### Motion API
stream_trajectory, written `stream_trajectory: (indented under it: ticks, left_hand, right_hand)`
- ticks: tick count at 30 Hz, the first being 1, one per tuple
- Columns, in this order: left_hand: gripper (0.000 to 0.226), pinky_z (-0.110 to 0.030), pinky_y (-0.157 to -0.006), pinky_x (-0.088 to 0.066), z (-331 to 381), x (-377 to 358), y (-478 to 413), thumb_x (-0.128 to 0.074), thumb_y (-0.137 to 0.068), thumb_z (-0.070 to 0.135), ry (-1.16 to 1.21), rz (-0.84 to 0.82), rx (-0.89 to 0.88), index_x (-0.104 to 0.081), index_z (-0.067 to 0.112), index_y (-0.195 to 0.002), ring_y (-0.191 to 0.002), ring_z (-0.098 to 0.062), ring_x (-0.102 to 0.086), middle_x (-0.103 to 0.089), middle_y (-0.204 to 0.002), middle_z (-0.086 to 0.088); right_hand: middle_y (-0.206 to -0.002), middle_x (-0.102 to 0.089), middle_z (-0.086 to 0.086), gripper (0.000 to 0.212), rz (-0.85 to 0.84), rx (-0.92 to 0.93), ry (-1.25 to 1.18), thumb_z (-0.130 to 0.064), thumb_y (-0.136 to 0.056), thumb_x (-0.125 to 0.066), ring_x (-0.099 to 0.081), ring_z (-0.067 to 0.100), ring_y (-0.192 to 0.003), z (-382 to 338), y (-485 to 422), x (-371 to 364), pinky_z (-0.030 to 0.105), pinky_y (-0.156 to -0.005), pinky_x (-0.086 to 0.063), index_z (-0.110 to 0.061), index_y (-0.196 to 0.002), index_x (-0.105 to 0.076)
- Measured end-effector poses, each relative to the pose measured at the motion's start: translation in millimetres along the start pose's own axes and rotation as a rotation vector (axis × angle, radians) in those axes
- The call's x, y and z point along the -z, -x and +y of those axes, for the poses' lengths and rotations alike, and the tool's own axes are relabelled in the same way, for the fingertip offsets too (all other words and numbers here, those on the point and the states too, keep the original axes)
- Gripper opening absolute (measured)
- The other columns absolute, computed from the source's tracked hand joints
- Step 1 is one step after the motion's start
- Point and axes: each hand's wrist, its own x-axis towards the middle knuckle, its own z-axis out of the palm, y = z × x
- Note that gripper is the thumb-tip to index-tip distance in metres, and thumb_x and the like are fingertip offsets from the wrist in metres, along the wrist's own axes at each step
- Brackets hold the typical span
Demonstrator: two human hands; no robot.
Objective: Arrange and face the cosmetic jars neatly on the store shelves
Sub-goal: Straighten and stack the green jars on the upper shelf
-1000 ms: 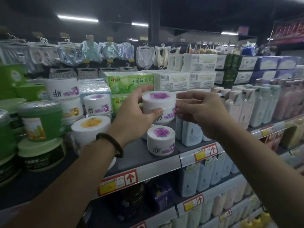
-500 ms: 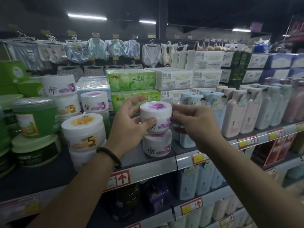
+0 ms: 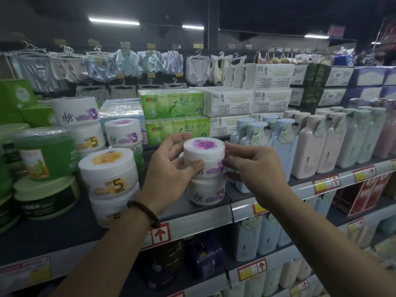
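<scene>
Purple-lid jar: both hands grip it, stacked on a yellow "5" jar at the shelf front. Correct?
Not quite. In the head view the left hand and right hand do grip the purple-lid jar, but it sits on another purple "3" jar, not a yellow one. The yellow "5" jars stand apart, to its left.

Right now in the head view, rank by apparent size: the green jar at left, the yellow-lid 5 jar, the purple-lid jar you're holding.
1. green jar and yellow-lid 5 jar: they look about alike, so I won't rank them.
2. purple-lid jar, gripped by left hand and right hand: clearly smallest.
</scene>
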Motion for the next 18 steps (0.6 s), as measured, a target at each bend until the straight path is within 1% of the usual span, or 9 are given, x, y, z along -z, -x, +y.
stream_trajectory:
  ticks: [6,10,14,18]
  left_hand:
    - [0.051,-0.036,-0.098,-0.06,-4,-5,3,-0.081,-0.089,0.002,-0.047,-0.003,-0.038,-0.064,0.03,-0.127,-0.12,-0.015,-0.071,-0.072,-0.133,0.007]
    - [0.049,-0.031,-0.097,-0.06,-6,-6,6,-0.079,-0.09,0.004,-0.068,-0.006,-0.059,-0.063,0.027,-0.131,-0.121,-0.01,-0.07,-0.07,-0.134,0.011]
    - [0.051,-0.029,-0.098,-0.059,-6,-7,7,-0.078,-0.091,0.004,-0.066,0.0,-0.067,-0.062,0.029,-0.132,-0.123,-0.009,-0.068,-0.069,-0.136,0.011]
    - [0.061,-0.031,-0.104,-0.057,-12,-10,11,-0.076,-0.093,0.003,-0.043,0.007,-0.063,-0.058,0.032,-0.143,-0.131,-0.007,-0.064,-0.066,-0.141,0.012]
  right_hand:
    - [-0.103,-0.084,-0.009,0.034,0.041,0.018,-0.01,0.0,-0.105,-0.063,-0.08,0.011,-0.102,4,5,1,0.042,-0.091,-0.067,-0.023,-0.122,-0.083]
    - [-0.106,-0.083,-0.014,0.036,0.027,0.064,0.011,-0.001,-0.104,-0.065,-0.079,0.017,-0.109,7,12,1,0.042,-0.091,-0.067,-0.025,-0.127,-0.08]
    - [-0.114,-0.082,-0.013,0.04,0.013,0.067,0.018,0.001,-0.104,-0.063,-0.077,0.006,-0.11,6,13,3,0.041,-0.094,-0.066,-0.024,-0.131,-0.078]
    - [-0.114,-0.083,-0.011,0.044,0.013,0.052,0.001,0.006,-0.104,-0.057,-0.078,0.006,-0.109,6,14,4,0.042,-0.094,-0.066,-0.021,-0.133,-0.077]
